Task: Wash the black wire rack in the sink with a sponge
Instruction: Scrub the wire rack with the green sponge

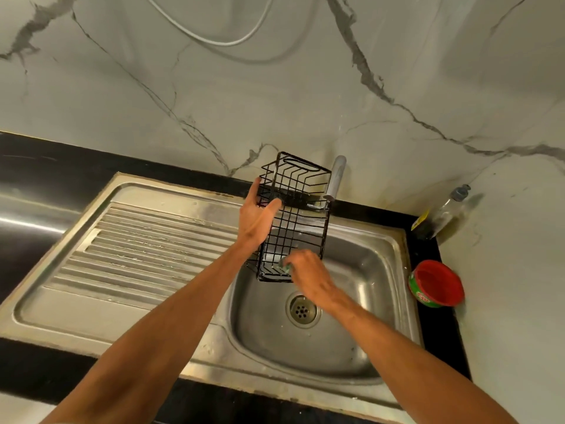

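The black wire rack (pixel 298 215) is held upright above the steel sink (pixel 360 258), its long side running from the tap down toward the basin. My left hand (pixel 258 214) grips its left side about halfway up, thumb on the front wires. My right hand (pixel 308 275) is closed around a green sponge (pixel 285 266) and presses it against the rack's lower end. Only a small corner of the sponge shows past my fingers. White suds cling to some of the wires.
A grey tap (pixel 335 177) juts from the wall just right of the rack's top. A red and green soap tub (pixel 437 284) and a clear bottle (pixel 443 214) stand on the black counter at the right. The ribbed drainboard (pixel 143 240) lies left; the drain (pixel 302 310) sits below my right wrist.
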Demonstrator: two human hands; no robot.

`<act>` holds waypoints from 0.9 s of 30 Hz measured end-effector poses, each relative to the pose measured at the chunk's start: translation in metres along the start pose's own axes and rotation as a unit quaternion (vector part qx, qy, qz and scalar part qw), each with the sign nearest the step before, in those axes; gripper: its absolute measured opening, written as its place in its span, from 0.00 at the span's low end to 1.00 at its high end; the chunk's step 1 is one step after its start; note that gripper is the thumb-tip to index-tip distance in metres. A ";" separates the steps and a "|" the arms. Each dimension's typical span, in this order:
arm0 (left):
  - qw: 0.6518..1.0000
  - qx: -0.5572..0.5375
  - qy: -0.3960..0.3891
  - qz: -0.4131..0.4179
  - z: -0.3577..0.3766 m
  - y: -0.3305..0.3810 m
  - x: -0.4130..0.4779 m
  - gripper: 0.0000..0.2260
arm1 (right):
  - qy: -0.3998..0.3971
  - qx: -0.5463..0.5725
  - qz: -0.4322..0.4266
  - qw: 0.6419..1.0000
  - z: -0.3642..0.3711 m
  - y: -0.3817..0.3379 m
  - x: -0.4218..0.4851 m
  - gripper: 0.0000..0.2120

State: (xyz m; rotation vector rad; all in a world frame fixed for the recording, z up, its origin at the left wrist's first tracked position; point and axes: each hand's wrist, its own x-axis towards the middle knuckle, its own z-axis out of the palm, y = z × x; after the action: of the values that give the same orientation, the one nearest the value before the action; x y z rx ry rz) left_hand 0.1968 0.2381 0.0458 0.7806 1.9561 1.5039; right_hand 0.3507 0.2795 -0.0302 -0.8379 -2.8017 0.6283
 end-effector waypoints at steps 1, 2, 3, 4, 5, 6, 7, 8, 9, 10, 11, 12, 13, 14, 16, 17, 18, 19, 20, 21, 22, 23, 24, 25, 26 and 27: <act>1.000 -0.004 -0.004 0.009 0.001 -0.001 -0.002 0.40 | -0.005 0.030 0.029 0.999 0.003 -0.005 0.001 0.12; 1.000 0.000 -0.011 0.018 0.002 -0.002 -0.005 0.39 | -0.005 0.061 0.064 0.996 0.003 -0.006 0.004 0.10; 1.000 0.004 -0.015 0.025 0.002 -0.006 -0.006 0.39 | -0.008 0.079 0.093 0.992 -0.001 -0.005 0.008 0.08; 0.999 0.003 -0.018 0.026 0.002 -0.011 -0.007 0.38 | -0.005 0.084 0.111 0.990 -0.004 -0.002 0.012 0.07; 0.999 -0.008 -0.018 0.025 0.002 -0.016 -0.009 0.38 | 0.005 0.084 0.123 0.989 -0.007 0.001 0.014 0.06; 0.999 -0.024 -0.016 0.019 0.004 -0.021 -0.010 0.38 | 0.023 0.076 0.128 0.989 -0.010 0.004 0.015 0.06; 0.999 -0.046 -0.013 0.013 0.006 -0.025 -0.012 0.37 | 0.034 0.059 0.127 0.990 -0.011 0.006 0.014 0.06; 0.998 -0.067 -0.009 0.004 0.009 -0.029 -0.014 0.37 | 0.034 0.035 0.122 0.991 -0.010 0.006 0.013 0.06; 0.997 -0.082 -0.004 0.000 0.012 -0.032 -0.015 0.36 | 0.023 0.021 0.124 0.992 -0.007 0.004 0.012 0.06; 0.996 -0.086 0.002 0.000 0.014 -0.035 -0.017 0.35 | 0.007 0.028 0.125 0.992 -0.004 -0.001 0.011 0.06; 0.996 -0.086 0.004 0.006 0.016 -0.038 -0.018 0.35 | -0.019 0.051 0.122 0.991 -0.001 -0.007 0.011 0.06; 0.996 -0.086 0.001 0.009 0.017 -0.039 -0.020 0.34 | -0.055 0.081 0.109 0.989 0.001 -0.012 0.011 0.07; 0.996 -0.091 -0.002 0.007 0.019 -0.043 -0.021 0.34 | -0.092 0.108 0.091 0.986 0.003 -0.016 0.009 0.07; 0.995 -0.097 -0.005 0.004 0.021 -0.044 -0.022 0.35 | -0.107 0.117 0.068 0.985 0.003 -0.015 0.007 0.07; 0.994 -0.108 -0.001 -0.004 0.025 -0.045 -0.023 0.37 | -0.065 0.091 0.067 0.991 -0.004 -0.001 0.004 0.07; 0.993 -0.118 0.004 -0.005 0.028 -0.045 -0.024 0.37 | -0.031 0.063 0.082 0.994 -0.008 0.010 0.002 0.06; 0.991 -0.130 0.010 -0.008 0.029 -0.045 -0.025 0.37 | -0.011 0.036 0.097 0.995 -0.011 0.020 -0.001 0.06; 0.990 -0.141 0.014 -0.009 0.031 -0.046 -0.024 0.37 | -0.007 0.017 0.103 0.995 -0.011 0.026 -0.004 0.06; 0.988 -0.150 0.020 -0.014 0.031 -0.046 -0.024 0.37 | -0.021 0.011 0.096 0.995 -0.009 0.027 -0.006 0.07; 0.988 -0.154 0.022 -0.018 0.031 -0.049 -0.021 0.36 | -0.045 0.020 0.078 0.996 -0.005 0.024 -0.007 0.07; 0.988 -0.151 0.016 -0.019 0.032 -0.051 -0.021 0.35 | -0.068 0.035 0.062 0.995 -0.003 0.020 -0.009 0.08; 0.990 -0.143 0.006 -0.010 0.033 -0.053 -0.020 0.34 | -0.080 0.061 0.059 0.993 -0.003 0.018 -0.008 0.08; 0.991 -0.132 -0.004 -0.003 0.035 -0.052 -0.021 0.34 | -0.076 0.082 0.071 0.991 -0.004 0.020 -0.006 0.08; 0.992 -0.128 -0.010 -0.001 0.037 -0.053 -0.020 0.34 | -0.054 0.091 0.090 0.990 -0.005 0.025 -0.004 0.08; 0.991 -0.133 -0.011 -0.005 0.039 -0.053 -0.021 0.35 | -0.020 0.081 0.109 0.990 -0.007 0.031 -0.003 0.07; 0.990 -0.139 -0.006 -0.011 0.041 -0.055 -0.021 0.36 | 0.010 0.068 0.118 0.991 -0.006 0.035 -0.004 0.07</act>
State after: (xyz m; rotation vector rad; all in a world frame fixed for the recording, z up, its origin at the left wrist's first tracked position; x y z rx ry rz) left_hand 0.2346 0.2387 -0.0151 0.6424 1.6917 1.7066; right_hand 0.3728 0.3065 -0.0400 -1.1506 -2.6267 0.8290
